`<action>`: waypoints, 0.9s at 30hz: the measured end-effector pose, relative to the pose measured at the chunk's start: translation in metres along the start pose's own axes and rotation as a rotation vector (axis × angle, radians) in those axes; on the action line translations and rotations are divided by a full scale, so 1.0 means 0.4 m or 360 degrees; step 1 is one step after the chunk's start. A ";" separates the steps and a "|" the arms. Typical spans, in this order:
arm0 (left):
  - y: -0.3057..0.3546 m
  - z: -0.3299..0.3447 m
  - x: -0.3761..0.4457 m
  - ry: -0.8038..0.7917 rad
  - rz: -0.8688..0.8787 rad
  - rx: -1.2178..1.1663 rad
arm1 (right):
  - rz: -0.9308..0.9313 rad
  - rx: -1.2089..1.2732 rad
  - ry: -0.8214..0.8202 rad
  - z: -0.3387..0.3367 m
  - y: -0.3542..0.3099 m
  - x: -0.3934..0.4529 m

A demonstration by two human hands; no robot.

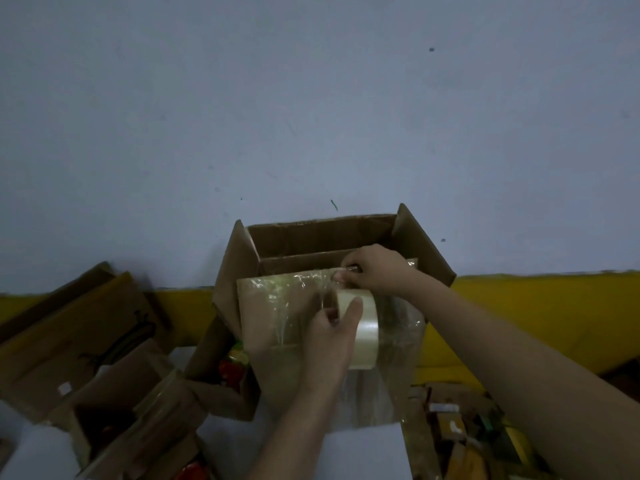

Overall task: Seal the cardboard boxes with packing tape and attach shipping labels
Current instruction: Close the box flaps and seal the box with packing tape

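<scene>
An open cardboard box (322, 258) stood against the pale wall (311, 98), its side flaps raised and its near flap (273, 306) tilted toward the person, shiny with clear tape already stuck across it. The left hand (332, 337) gripped the roll of clear packing tape (360, 327) in front of that flap, thumb laid over the roll's outer face and fingers curled behind it. The right hand (372, 270) was just above the roll at the flap's upper edge, its fingers curled and pinching what appeared to be the free end of the tape (the light was dim and the strip nearly transparent, so the exact hold was hard to make out). Red and yellow packets (233, 367) showed beside the box's left wall. To the left lay other opened boxes (86, 358), and at lower right a jumble of cardboard scraps (460, 431) below a yellow band (536, 313) along the wall's foot.
</scene>
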State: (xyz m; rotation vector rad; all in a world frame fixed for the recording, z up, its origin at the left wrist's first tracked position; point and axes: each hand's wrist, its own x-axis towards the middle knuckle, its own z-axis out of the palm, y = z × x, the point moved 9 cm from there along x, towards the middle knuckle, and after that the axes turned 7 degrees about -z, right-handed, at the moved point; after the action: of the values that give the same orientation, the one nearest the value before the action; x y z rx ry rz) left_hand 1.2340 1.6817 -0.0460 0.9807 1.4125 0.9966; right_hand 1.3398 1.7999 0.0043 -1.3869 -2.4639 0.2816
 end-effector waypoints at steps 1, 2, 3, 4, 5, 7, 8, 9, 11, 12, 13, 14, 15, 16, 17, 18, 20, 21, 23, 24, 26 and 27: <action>0.001 0.012 0.000 -0.0038 0.0024 0.0046 | 0.0023 0.0015 0.0020 0.001 0.006 -0.001; 0.004 0.020 -0.006 -0.0068 0.0041 0.0096 | 0.0043 0.0032 0.0048 -0.001 0.012 -0.002; -0.009 0.025 -0.009 -0.0078 0.0039 0.0156 | 0.0055 0.0040 0.0084 -0.006 0.019 -0.003; -0.029 0.029 -0.015 -0.0091 0.0014 0.0201 | 0.0069 0.0041 0.0125 -0.013 0.027 -0.002; -0.066 0.035 -0.020 -0.0116 -0.0061 0.0230 | 0.0086 0.0034 0.0163 -0.021 0.035 0.001; -0.153 0.041 -0.037 -0.0190 -0.0297 0.0136 | 0.0104 0.0011 0.0186 -0.024 0.042 0.012; -0.187 0.037 -0.044 -0.0192 -0.0397 0.0082 | 0.0101 -0.0028 0.0172 -0.017 0.039 0.020; -0.208 0.032 -0.048 -0.0198 -0.0455 0.0052 | 0.0099 -0.0088 0.0154 -0.006 0.036 0.026; -0.234 0.020 -0.036 -0.0247 -0.0483 0.0078 | 0.0149 -0.0157 0.0134 0.020 0.040 0.025; -0.247 0.014 -0.023 -0.0262 -0.0482 0.0095 | 0.0192 -0.0131 0.0137 0.035 0.048 0.019; -0.263 0.011 -0.015 -0.0264 -0.0507 0.0118 | 0.0222 -0.0099 0.0130 0.052 0.054 0.012; -0.276 0.012 -0.010 -0.0265 -0.0536 0.0155 | 0.0222 -0.0082 0.0118 0.071 0.056 0.006; -0.289 0.011 -0.004 -0.0252 -0.0553 0.0189 | 0.0205 -0.0095 0.0101 0.091 0.053 0.002; -0.303 0.011 0.011 -0.0206 -0.0541 0.0207 | 0.0181 -0.0125 0.0084 0.110 0.048 -0.001; -0.316 0.011 0.030 -0.0169 -0.0491 0.0233 | 0.0153 -0.0167 0.0075 0.121 0.038 -0.006; -0.333 0.008 0.053 -0.0121 -0.0442 0.0228 | 0.0119 -0.0230 0.0084 0.125 0.028 -0.011; -0.337 0.005 0.073 -0.0042 -0.0413 0.0247 | -0.0013 -0.0389 0.0112 0.120 0.003 -0.034; -0.323 0.003 0.075 -0.0016 -0.0399 0.0251 | -0.0110 -0.0464 0.0084 0.121 -0.012 -0.052; -0.303 0.001 0.088 -0.0002 -0.0361 0.0265 | -0.0284 -0.0574 -0.0083 0.154 -0.028 -0.102; -0.305 0.004 0.099 -0.0016 -0.0364 0.0272 | -0.0333 -0.0620 -0.0178 0.177 -0.027 -0.127; -0.305 0.008 0.111 -0.0013 -0.0299 0.0271 | -0.0364 -0.0658 -0.0296 0.221 -0.008 -0.157; -0.304 0.010 0.112 -0.0014 -0.0251 0.0286 | -0.0358 -0.0650 -0.0294 0.233 0.001 -0.161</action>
State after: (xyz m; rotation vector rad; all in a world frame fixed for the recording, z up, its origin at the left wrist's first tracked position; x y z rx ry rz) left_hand 1.2311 1.6876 -0.1757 0.9848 1.5666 0.7584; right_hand 1.3390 1.7426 -0.0936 -1.2522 -2.9208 -0.1620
